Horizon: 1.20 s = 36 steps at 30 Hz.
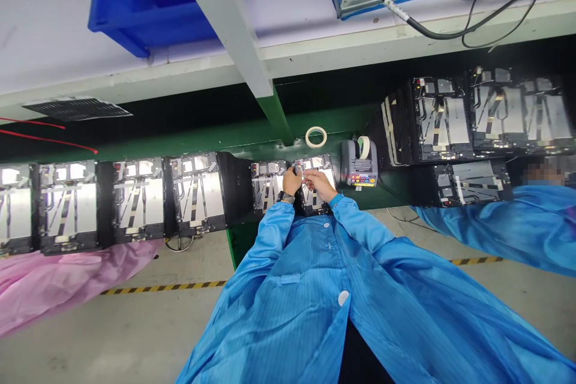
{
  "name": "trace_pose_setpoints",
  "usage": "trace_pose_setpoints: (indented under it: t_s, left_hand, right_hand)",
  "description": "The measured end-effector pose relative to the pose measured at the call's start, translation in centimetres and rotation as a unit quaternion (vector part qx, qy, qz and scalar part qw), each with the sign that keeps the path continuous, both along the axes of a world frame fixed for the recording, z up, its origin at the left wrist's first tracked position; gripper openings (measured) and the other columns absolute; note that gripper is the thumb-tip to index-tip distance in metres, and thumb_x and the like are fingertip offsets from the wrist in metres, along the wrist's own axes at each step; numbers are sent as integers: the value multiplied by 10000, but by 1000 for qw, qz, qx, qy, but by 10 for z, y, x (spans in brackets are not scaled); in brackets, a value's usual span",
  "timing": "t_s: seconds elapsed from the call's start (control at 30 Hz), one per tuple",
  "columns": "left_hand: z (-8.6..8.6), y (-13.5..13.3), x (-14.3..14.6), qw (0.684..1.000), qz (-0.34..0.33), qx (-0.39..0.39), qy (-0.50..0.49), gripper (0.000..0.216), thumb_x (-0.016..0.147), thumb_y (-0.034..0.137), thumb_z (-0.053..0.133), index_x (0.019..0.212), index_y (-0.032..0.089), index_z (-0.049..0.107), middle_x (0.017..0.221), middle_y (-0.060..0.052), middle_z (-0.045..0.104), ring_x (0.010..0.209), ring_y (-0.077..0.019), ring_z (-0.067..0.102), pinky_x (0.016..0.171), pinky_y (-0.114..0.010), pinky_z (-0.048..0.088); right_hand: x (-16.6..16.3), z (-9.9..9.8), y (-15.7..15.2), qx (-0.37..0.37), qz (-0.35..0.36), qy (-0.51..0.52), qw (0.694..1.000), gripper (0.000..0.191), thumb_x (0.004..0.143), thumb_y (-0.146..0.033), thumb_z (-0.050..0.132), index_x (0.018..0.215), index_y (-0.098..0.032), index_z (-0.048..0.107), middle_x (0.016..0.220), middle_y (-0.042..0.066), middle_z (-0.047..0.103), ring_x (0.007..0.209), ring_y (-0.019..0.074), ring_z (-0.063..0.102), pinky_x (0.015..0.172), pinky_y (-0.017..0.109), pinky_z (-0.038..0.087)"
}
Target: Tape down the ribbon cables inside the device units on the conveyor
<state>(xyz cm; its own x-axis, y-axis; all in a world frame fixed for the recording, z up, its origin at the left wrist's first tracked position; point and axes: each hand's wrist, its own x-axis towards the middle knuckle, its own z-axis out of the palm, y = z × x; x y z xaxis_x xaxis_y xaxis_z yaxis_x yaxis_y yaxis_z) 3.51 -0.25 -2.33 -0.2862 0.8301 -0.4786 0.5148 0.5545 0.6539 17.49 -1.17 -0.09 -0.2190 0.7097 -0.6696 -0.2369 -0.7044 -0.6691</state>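
The long green-framed workbench (216, 138) crosses your whole view, and everything here is easiest placed from the electric tape dispenser (359, 162) standing on it. Above and to the left of the dispenser sits a blue plastic bin (148, 6), and a pink plastic sheet (67, 279) hangs well to its left, below the bench. Just above it lies a roll of masking tape (316, 137), and to its right a co-worker's blue sleeve (495, 231) reaches in (those hands are not yours).

A row of black-framed modules (135, 204) runs leftward from the dispenser, and more of them lie to its right. The nearest on the left, just beside the dispenser, is the module (317, 207) in front of your blue smock (288, 288). Its rigid frame looks fairly heavy and stiff, while its silver panel (328, 179) and thin strips look easy to crease, so the black frame edges seem the safest place to take hold.

Your left hand (292, 182), wearing a wristwatch (286, 197), and your right hand (318, 183) are drawn in close together over the module's upper part, fingers curled rather than spread. They seem to pinch a small bright part (299, 173) between them, though it is too small to identify, and which hand grips it cannot be told.
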Motion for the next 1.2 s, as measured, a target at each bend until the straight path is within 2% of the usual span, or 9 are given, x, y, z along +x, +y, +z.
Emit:
trace_pose_setpoints:
  t_s: [0.2, 0.43, 0.57, 0.7, 0.87, 1.1, 1.2]
  left_hand:
    - [-4, -5, 1, 998, 43, 46, -4, 510, 914, 232, 713, 1397, 169, 560, 1240, -181, 758, 1203, -297, 717, 1080, -453, 515]
    - [-10, -8, 5, 975, 60, 174, -123, 595, 913, 210, 709, 1484, 195, 542, 1369, -141, 691, 1376, -281, 618, 1252, -447, 405]
    - [-13, -11, 11, 958, 78, 217, -169, 517, 910, 163, 652, 1419, 199, 575, 1381, -128, 662, 1354, -241, 621, 1223, -431, 441]
    - [-16, -14, 14, 949, 88, 244, -179, 408, 874, 103, 573, 1264, 211, 628, 1282, -102, 679, 1251, -212, 657, 1171, -428, 478]
    - [-15, -13, 14, 953, 81, 239, -169, 321, 855, 91, 561, 1133, 222, 654, 1213, -91, 693, 1227, -223, 655, 1154, -424, 480]
    - [7, -12, 15, 985, 40, 149, -82, 369, 898, 128, 557, 1236, 240, 655, 1332, -94, 693, 1351, -236, 608, 1186, -437, 465]
    - [11, -12, 16, 987, 31, 142, -65, 376, 903, 117, 531, 1240, 233, 651, 1335, -94, 697, 1352, -219, 613, 1185, -419, 471]
  right_hand:
    - [-4, -8, 0, -35, -43, 64, 996, 199, 808, -154, 674, 1005, -171, 702, 683, -1, 706, 492, 94, 539, 466, 205, 362]
    - [-1, -8, 11, -125, -54, 127, 983, 114, 869, -161, 634, 961, -154, 703, 674, 23, 703, 522, 119, 541, 509, 226, 415]
    - [-3, -3, 17, -149, -66, 134, 977, 129, 891, -149, 589, 959, -164, 699, 654, 27, 697, 533, 139, 537, 542, 244, 448]
    - [-5, 0, 20, -168, -78, 138, 973, 179, 942, -152, 509, 931, -168, 687, 650, 27, 690, 541, 144, 542, 555, 239, 458]
    - [-6, 1, 20, -181, -82, 140, 970, 177, 944, -167, 505, 891, -175, 673, 667, 35, 694, 551, 149, 551, 561, 240, 466]
    - [-6, 0, 14, -177, -91, 149, 969, 161, 928, -172, 538, 856, -181, 682, 682, 32, 694, 567, 145, 563, 583, 239, 488]
    - [-7, 0, 13, -170, -101, 148, 969, 138, 913, -171, 559, 855, -189, 683, 682, 30, 690, 577, 149, 565, 583, 242, 487]
